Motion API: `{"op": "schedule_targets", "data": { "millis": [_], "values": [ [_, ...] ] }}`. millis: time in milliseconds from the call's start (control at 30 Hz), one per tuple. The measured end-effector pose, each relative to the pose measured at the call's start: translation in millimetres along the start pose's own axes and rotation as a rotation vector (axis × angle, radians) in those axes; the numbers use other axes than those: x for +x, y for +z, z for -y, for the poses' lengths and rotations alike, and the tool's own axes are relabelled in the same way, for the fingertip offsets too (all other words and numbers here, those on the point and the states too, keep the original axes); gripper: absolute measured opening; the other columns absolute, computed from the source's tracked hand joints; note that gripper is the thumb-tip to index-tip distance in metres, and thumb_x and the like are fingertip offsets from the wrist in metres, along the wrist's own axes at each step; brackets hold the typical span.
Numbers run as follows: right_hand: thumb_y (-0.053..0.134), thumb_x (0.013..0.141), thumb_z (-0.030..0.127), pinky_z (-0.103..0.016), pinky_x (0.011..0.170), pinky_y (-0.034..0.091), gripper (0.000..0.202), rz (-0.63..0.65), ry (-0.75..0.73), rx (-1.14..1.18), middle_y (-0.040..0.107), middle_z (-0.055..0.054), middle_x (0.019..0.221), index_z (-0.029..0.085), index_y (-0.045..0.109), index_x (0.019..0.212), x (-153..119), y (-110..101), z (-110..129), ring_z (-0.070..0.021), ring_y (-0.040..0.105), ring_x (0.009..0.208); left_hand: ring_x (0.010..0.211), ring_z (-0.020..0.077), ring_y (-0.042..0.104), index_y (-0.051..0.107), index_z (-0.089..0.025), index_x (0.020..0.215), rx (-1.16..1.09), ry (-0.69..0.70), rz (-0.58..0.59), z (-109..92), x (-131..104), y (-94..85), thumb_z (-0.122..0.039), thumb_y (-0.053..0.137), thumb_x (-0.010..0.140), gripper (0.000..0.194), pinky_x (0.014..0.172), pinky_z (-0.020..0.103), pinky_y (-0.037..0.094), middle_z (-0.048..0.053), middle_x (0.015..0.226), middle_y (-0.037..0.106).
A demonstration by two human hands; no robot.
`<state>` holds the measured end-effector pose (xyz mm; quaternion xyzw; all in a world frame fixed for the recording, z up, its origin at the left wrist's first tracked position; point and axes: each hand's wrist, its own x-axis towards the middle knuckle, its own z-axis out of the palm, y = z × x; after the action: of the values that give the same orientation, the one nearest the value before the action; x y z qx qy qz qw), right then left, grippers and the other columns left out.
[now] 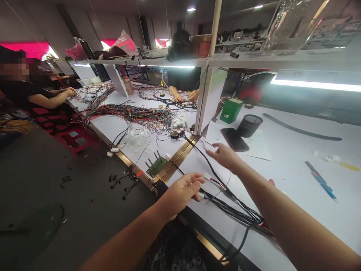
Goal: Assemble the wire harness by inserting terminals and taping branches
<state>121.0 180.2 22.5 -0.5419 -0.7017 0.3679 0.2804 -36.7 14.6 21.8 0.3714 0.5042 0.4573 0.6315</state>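
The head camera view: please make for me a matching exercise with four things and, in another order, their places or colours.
1. Black cables
2. Phone
3. Box
4. Curved strip

A. Green
B. Lying flat beside the mesh cup
C. Grey
D. Running between the person's forearms

Pairs: 1-D, 2-B, 3-A, 4-C

Left hand (182, 191) loosely curled; right hand (224, 156) outstretched

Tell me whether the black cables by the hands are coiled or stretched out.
Stretched out: the black cables run lengthwise over the table, with a white connector by the left hand.
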Motion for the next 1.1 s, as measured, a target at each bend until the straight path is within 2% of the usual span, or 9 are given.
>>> {"op": "schedule_targets", "data": {
  "millis": [67, 133, 233, 367, 567, 700, 833, 1000, 1100],
  "values": [
    [0.074, 0.067, 0.039, -0.030, 0.054, 0.038, 0.032, 0.072, -0.033, -0.064, 0.059, -0.002, 0.059, 0.017, 0.068, 0.090, 10.7, 12.2, -16.9, -0.0186, 0.056, 0.056, 0.067, 0.0092, 0.055, 0.064, -0.018, 0.109, -0.016, -0.011, -0.044, 3.7, 0.9, -14.5, -0.043, 0.064, 0.083, 0.036, 0.079, 0.031, 0.046, 0.009, 0.108, 0.064],
    [0.065, 0.073, 0.035, -0.030, 0.054, 0.040, 0.022, 0.134, -0.106, -0.121, 0.063, -0.003, 0.061, 0.020, 0.069, 0.089, 13.9, 22.3, -23.8, -0.0182, 0.058, 0.055, 0.066, 0.0090, 0.055, 0.066, -0.016, 0.102, -0.029, -0.016, -0.081, 4.7, 1.7, -26.7, -0.042, 0.065, 0.082, 0.033, 0.075, 0.029, 0.045, 0.007, 0.098, 0.065],
    [0.049, 0.081, 0.034, -0.028, 0.053, 0.040, 0.032, 0.090, -0.128, -0.154, 0.066, -0.002, 0.065, 0.018, 0.068, 0.101, 11.1, 23.4, -15.1, -0.0151, 0.058, 0.054, 0.062, 0.0079, 0.053, 0.066, -0.015, 0.099, -0.098, -0.008, -0.141, 0.7, 2.6, -41.0, -0.040, 0.068, 0.080, 0.032, 0.065, 0.025, 0.042, 0.006, 0.091, 0.064],
    [0.047, 0.083, 0.036, -0.026, 0.052, 0.040, 0.040, -0.043, -0.112, -0.182, 0.067, -0.002, 0.071, 0.015, 0.064, 0.113, -9.8, -6.3, 16.4, -0.0133, 0.057, 0.054, 0.054, 0.0058, 0.048, 0.063, -0.014, 0.100, -0.202, 0.040, -0.231, -12.0, 5.3, -55.2, -0.039, 0.069, 0.080, 0.033, 0.051, 0.021, 0.036, 0.004, 0.086, 0.063],
    [0.050, 0.085, 0.041, -0.027, 0.041, 0.038, 0.028, -0.128, -0.352, -0.453, 0.067, -0.002, 0.063, 0.029, 0.067, 0.105, -83.5, -44.0, 49.6, -0.0176, 0.059, 0.045, 0.045, 0.0061, 0.047, 0.053, -0.017, 0.111, -0.353, 0.151, -0.299, -47.7, 7.0, -71.3, -0.052, 0.061, 0.083, 0.045, 0.042, 0.020, 0.033, 0.002, 0.082, 0.063],
    [0.045, 0.088, 0.039, -0.031, 0.048, 0.047, 0.030, -0.066, -0.615, -0.512, 0.073, -0.006, 0.078, 0.031, 0.065, 0.109, -123.7, -27.8, 44.7, -0.0222, 0.067, 0.057, 0.038, 0.0058, 0.041, 0.052, -0.019, 0.100, -0.396, 0.234, -0.280, -72.2, -1.9, -85.6, -0.066, 0.047, 0.084, 0.050, 0.037, 0.019, 0.027, -0.002, 0.066, 0.057],
    [0.042, 0.093, 0.030, -0.030, 0.057, 0.053, 0.031, 0.054, -0.812, -0.467, 0.074, -0.006, 0.087, 0.026, 0.063, 0.115, -147.8, 7.0, 36.2, -0.0211, 0.070, 0.068, 0.035, 0.0037, 0.033, 0.054, -0.018, 0.085, -0.280, 0.212, -0.292, -83.4, -8.6, -102.8, -0.060, 0.055, 0.083, 0.042, 0.036, 0.018, 0.020, -0.005, 0.058, 0.049],
    [0.044, 0.093, 0.024, -0.032, 0.067, 0.051, 0.036, 0.266, -0.645, -0.307, 0.071, -0.007, 0.102, 0.023, 0.055, 0.126, -152.6, 41.8, 37.5, -0.0217, 0.068, 0.081, 0.060, 0.0124, 0.058, 0.059, -0.016, 0.099, -0.068, 0.152, -0.359, -75.8, 1.9, -110.5, -0.061, 0.048, 0.087, 0.048, 0.052, 0.021, 0.041, 0.001, 0.069, 0.061],
    [0.048, 0.089, 0.025, -0.030, 0.064, 0.046, 0.039, 0.207, -0.355, -0.074, 0.065, -0.001, 0.077, 0.022, 0.053, 0.127, -135.9, 45.0, 38.8, -0.0179, 0.062, 0.071, 0.060, 0.0162, 0.059, 0.063, -0.012, 0.088, 0.028, 0.059, -0.278, -70.8, 9.6, -111.3, -0.054, 0.051, 0.088, 0.044, 0.056, 0.025, 0.044, 0.003, 0.059, 0.060]
  ]
}}
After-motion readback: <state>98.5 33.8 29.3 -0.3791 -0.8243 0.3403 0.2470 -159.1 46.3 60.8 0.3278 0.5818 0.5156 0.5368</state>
